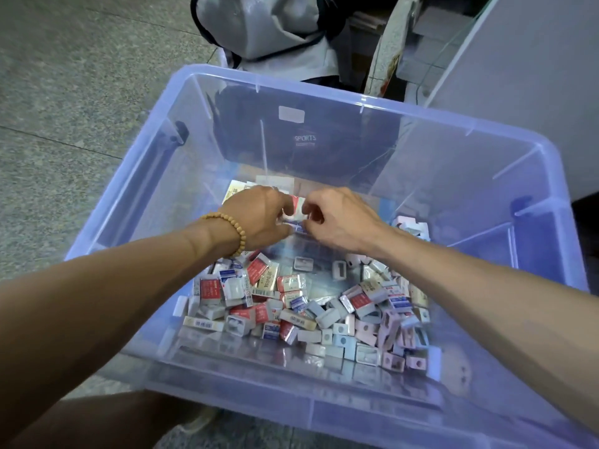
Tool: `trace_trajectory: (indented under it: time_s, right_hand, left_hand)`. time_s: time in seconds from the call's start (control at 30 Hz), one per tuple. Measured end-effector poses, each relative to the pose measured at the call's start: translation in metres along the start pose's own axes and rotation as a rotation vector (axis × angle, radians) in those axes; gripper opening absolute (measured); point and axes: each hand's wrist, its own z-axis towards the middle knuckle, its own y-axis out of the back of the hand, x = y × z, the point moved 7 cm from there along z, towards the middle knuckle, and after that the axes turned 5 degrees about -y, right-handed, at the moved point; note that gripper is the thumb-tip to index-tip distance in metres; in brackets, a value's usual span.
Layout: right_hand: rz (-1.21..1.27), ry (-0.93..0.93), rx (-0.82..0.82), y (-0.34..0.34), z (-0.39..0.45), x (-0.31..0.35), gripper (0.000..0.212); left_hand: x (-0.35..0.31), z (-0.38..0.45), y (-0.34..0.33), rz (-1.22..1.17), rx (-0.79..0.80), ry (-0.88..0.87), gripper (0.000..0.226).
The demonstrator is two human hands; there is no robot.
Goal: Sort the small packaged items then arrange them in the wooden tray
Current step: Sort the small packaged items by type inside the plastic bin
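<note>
Clear plastic bin (324, 413), speckled stone floor (64, 92), grey backpack (259, 27)

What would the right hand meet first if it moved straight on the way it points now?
Probably the small packets pinched between both hands, then the left hand just beyond. The right hand points left, though depth is unclear.

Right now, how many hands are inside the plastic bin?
2: the left hand with the bead bracelet, and the right hand, meeting over small packets mid-bin.
</note>
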Motion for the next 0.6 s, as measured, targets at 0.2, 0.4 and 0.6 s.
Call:
trace_trajectory:
  time_s: [0.2,0.4,0.6]
  right_hand:
    - [-0.092,-0.083,0.580,-0.018,-0.055,-0.035,0.017]
    - [-0.133,-0.215,0.700,-0.040,-0.077,-0.053,0.030]
    - [-0.137,-0.242,0.756,-0.043,-0.089,-0.050,0.059]
  left_hand:
    - [-0.051,-0.021,-0.049,-0.119,0.406,-0.200,0.040]
    - [-0.062,-0.026,-0.079,-0.031,0.556,-0.318,0.073]
    - [-0.048,-0.027,-0.079,0.177,0.607,-0.358,0.095]
